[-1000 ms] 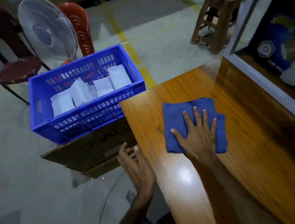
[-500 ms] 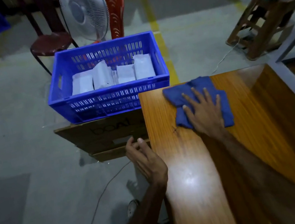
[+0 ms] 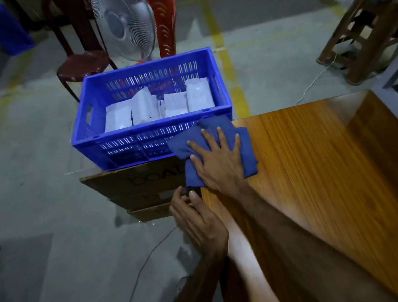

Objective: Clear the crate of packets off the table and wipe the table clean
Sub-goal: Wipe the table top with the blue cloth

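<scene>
Two hands, right (image 3: 217, 163) flat on cloth (image 3: 216, 132), left (image 3: 197, 220) loosely open, fingertips blurred.

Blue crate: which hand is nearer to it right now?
Right. The right hand presses the blue cloth flat at the table's far left corner, just beside the blue crate. The left hand rests at the table's left edge, lower down by the cardboard box.
</scene>
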Motion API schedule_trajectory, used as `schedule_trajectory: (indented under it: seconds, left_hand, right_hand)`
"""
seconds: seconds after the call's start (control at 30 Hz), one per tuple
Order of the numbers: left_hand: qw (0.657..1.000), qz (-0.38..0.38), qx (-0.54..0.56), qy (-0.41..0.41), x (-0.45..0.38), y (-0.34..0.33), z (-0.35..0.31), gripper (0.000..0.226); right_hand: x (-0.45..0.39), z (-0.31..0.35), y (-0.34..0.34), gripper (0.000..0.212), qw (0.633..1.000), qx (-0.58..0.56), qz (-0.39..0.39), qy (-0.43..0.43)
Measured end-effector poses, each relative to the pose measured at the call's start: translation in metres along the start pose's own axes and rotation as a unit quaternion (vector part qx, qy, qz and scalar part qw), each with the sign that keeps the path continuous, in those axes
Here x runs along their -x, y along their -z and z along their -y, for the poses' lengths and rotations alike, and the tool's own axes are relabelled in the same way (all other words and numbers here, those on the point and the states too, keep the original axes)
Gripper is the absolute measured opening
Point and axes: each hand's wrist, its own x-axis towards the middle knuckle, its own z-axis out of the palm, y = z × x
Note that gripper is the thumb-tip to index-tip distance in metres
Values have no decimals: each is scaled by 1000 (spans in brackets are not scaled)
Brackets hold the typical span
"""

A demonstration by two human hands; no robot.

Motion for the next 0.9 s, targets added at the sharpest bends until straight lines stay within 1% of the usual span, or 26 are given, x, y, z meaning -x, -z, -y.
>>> schedule_trajectory:
  seconds: [0.1,0.13,0.17,0.2,0.23,0.27,0.33,0.37,0.43,0.47,0.53,0.63,0.77,0.83,0.9]
  left_hand:
    - [1000,-4,4,-6,0,0,-2,53]
    - [1000,-7,9,-7,0,0,-2,53]
    - [1000,-8,12,-7,-1,0,-3,54]
    - [1000,-13,12,-5,-1,-1,-3,55]
    - [1000,-18,12,-1,0,-1,-4,56]
    - [1000,-21,12,0,0,0,-4,57]
    - [1000,-13,8,-2,1,0,-6,61]
    - [1000,-4,5,-5,2,0,-7,63]
    - [1000,7,-2,-9,1,1,-5,62]
    - [1000,9,-5,-9,0,1,-4,59]
    - [1000,15,-11,-11,0,2,-3,57]
    - [999,25,-28,-14,0,5,-3,56]
    - [998,29,-45,-11,0,5,1,56]
    - [998,35,-46,-8,1,3,2,57]
    - [998,35,-45,-1,1,1,2,59]
  right_hand:
    - [-6,23,3,59,987,-32,-15,-156]
    - [-8,30,4,60,982,-43,-11,-185]
    - [-9,35,5,61,980,-45,-6,-194]
    - [-8,37,6,62,983,-38,0,-178]
    - [-7,35,5,62,990,-25,11,-135]
    - [-5,31,3,60,997,-5,24,-71]
    - [-8,12,3,55,997,21,42,59]
    - [-13,0,6,53,994,16,48,100]
    - [-21,-24,14,55,990,6,47,130]
    - [-23,-36,16,56,991,7,42,126]
    - [-29,-63,21,59,997,4,35,71]
    - [-33,-122,33,63,998,1,27,-59]
    - [-19,-226,59,69,974,-19,4,-228]
    - [-5,-272,73,70,958,-27,-11,-284]
    - [7,-298,81,72,944,-19,-29,-327]
